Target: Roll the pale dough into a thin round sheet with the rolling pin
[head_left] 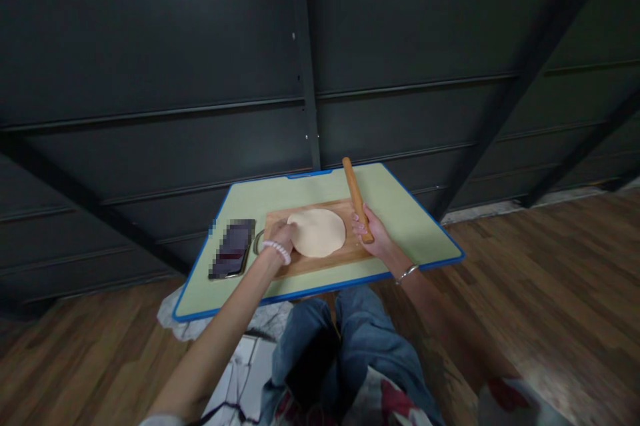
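Note:
A flat, roughly round sheet of pale dough (320, 233) lies on a wooden cutting board (300, 267). My left hand (283, 237) grips the dough's left edge, its thumb on top and the other fingers mostly hidden. In my right hand (374, 233) is a wooden rolling pin (354, 193), held near its lower end. The pin tilts up and away, its far end over the back of the table, apart from the dough.
The small table (420, 229) has a pale green top and blue rim. Left of the board lies a phone (233, 249), partly blurred out. Beyond the table rises a dark panelled wall (200, 46). My knees (375, 319) are below the front edge, over a wooden floor (525, 266).

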`<state>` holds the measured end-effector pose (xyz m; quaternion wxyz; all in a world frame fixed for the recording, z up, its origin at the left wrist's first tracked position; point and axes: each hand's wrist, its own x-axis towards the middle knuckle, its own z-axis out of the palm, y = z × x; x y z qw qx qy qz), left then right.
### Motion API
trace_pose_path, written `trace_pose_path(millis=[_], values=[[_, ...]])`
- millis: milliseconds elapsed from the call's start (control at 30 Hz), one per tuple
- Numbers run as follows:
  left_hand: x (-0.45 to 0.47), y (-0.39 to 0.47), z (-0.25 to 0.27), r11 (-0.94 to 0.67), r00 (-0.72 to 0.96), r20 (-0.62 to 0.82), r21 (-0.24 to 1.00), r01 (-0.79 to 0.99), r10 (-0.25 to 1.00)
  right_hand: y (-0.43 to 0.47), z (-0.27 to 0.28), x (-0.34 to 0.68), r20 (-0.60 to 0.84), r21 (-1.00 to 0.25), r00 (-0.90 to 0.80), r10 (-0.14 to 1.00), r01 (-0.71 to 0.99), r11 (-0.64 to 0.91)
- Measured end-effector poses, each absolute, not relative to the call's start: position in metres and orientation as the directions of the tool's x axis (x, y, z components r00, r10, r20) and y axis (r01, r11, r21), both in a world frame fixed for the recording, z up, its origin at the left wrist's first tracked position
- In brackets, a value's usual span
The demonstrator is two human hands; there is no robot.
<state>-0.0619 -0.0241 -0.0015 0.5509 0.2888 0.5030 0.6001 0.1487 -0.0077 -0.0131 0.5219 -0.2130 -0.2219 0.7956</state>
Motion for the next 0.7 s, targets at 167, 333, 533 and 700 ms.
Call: trace_pose_path(millis=[167,333,533,700], values=[[-0.079,-0.03,-0.016,0.074,-0.33,-0.13,0.981,-0.177,0.935,-0.011,-0.007,0.148,-0.148,-0.586,-0.361,0.921,-0.718,-0.376],[-0.071,-0.033,-0.005,-0.228,-0.213,0.442,0.75,0.62,0.871,-0.01,-0.008,0.148,-0.191,-0.684,-0.396,0.898,-0.602,-0.411],[-0.038,-0.032,-0.024,-0.369,0.3,0.246,0.319,0.873,0.922,-0.01,-0.008,0.144,-0.11,-0.787,-0.348,0.931,-0.542,-0.296],[-0.039,-0.033,-0.028,-0.45,0.429,0.137,0.212,0.868,0.893,-0.004,-0.01,0.142,-0.051,-0.873,-0.311,0.949,-0.447,-0.193]])
